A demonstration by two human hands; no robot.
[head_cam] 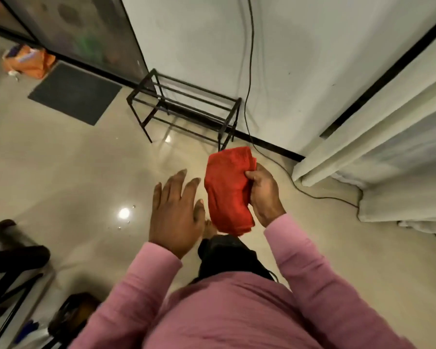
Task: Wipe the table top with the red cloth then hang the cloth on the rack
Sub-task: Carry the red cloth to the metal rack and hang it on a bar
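Ahead, rack (186,107) beside black cable (250,71)

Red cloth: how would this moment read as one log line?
cloth: folded, in right hand | left hand: open, empty | rack: ahead, untouched

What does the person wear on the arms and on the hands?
The left sleeve and the right sleeve are long, pink and plain, ending at the wrists. The left hand and the right hand are bare: no gloves, rings or watch show.
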